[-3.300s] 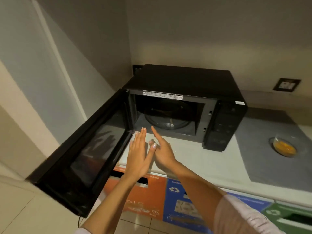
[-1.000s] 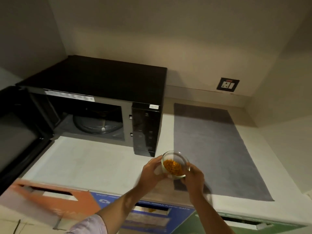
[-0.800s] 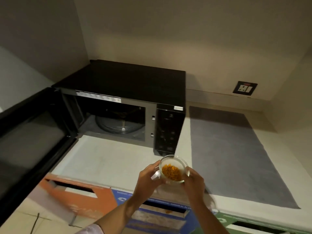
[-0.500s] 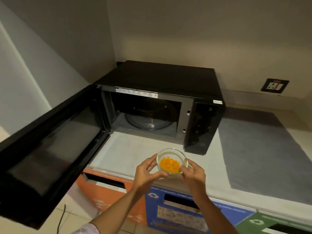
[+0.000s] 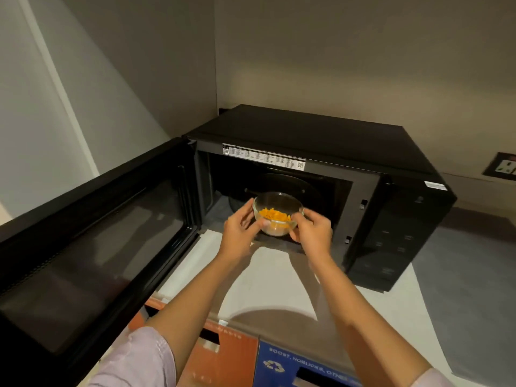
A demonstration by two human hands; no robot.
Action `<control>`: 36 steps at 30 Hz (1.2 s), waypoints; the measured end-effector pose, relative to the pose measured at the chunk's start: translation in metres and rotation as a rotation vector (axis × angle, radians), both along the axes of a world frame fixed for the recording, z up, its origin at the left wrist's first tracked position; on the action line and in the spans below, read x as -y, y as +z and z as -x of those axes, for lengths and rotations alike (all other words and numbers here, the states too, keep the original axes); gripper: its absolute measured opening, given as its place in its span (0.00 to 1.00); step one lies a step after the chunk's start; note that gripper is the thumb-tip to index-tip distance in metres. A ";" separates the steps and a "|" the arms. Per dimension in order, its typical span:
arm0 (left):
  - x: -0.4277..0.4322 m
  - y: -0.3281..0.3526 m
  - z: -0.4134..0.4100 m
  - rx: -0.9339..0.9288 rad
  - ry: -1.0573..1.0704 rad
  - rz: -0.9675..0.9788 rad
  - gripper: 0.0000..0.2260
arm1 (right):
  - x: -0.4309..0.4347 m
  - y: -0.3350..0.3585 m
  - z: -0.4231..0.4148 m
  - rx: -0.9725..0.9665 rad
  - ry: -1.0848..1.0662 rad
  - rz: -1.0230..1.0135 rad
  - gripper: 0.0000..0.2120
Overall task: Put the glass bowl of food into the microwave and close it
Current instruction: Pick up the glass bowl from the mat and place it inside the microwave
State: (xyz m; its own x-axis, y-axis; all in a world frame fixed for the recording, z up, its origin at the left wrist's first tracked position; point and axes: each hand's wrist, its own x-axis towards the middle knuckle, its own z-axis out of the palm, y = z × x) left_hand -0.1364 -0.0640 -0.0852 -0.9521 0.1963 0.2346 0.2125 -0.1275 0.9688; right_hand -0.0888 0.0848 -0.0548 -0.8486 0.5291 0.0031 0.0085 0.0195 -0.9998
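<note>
One microwave door stands swung fully open at the left. One left hand and one right hand cup one glass bowl from opposite sides, fingers curled against its wall. The bowl holds orange food and sits at the mouth of the one black microwave, above the cavity sill. One wall socket shows far right.

Bowl at microwave mouth

Door cut off at left edge; turntable partly behind bowl
</note>
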 end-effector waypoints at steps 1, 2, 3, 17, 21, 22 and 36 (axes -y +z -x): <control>-0.003 0.002 0.014 -0.016 -0.009 0.011 0.29 | -0.004 0.003 0.014 0.002 -0.001 0.008 0.12; -0.006 0.004 0.027 -0.029 -0.013 0.033 0.29 | -0.008 0.007 0.028 0.010 -0.008 0.009 0.12; -0.008 0.006 0.040 -0.040 -0.017 0.053 0.30 | -0.012 0.012 0.041 0.023 -0.015 0.005 0.10; -0.043 0.007 0.129 0.093 0.061 0.294 0.19 | -0.035 0.001 0.146 0.110 0.024 -0.007 0.16; -0.049 0.003 0.137 0.101 0.070 0.300 0.24 | -0.038 -0.007 0.157 0.118 0.016 0.011 0.18; -0.049 0.002 0.139 0.103 0.071 0.309 0.24 | -0.038 -0.008 0.159 0.120 0.011 0.013 0.17; -0.046 -0.008 0.144 0.141 0.049 0.342 0.25 | -0.044 -0.030 0.176 0.138 0.032 0.006 0.17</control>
